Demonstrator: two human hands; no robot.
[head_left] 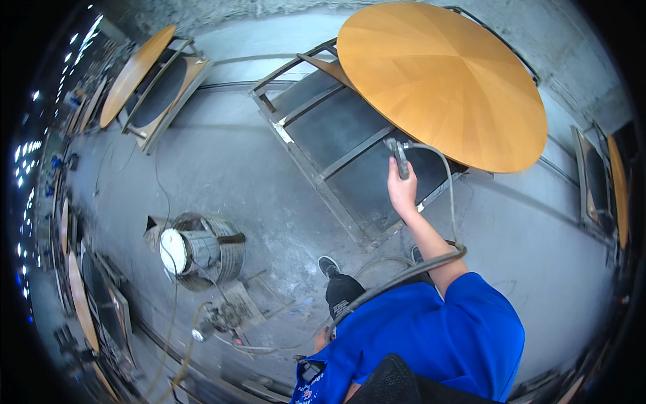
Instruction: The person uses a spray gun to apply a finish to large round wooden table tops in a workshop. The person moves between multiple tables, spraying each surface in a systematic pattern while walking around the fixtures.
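Right arm: bare below a short blue sleeve, reaching forward from the lower edge – elbow bent slightly, forearm angled up and a little left.
Right hand: one hand (402,192), fingers curled snugly around the handle of a tool, thumb side up.
Tool: one grey metal spray gun (402,161), in the right hand, above the metal frame and just beside the lower edge of the large round panel, as seen from overhead.
Left hand: one hand (321,341), low at the person's waist, mostly hidden by clothing and hose; how far it is open, and whether it grips anything, I cannot tell.
Hoses: a thin grey hose (449,178) loops from the gun down to the forearm; a thick dark hose (387,284) crosses the arm and body toward the left hand.
Large panel: one round, orange-brown wooden disc (444,81) with wedge-shaped grain, lying over one metal frame (358,153).
Other panels: one at upper left (138,75), one at far right (618,192) – several more along the left edge, too distorted to count.
Bucket: one, white-topped (173,251), tipped toward the left beside a ribbed round container (232,259).
Shoes: two, dark, on the grey floor (269,175).
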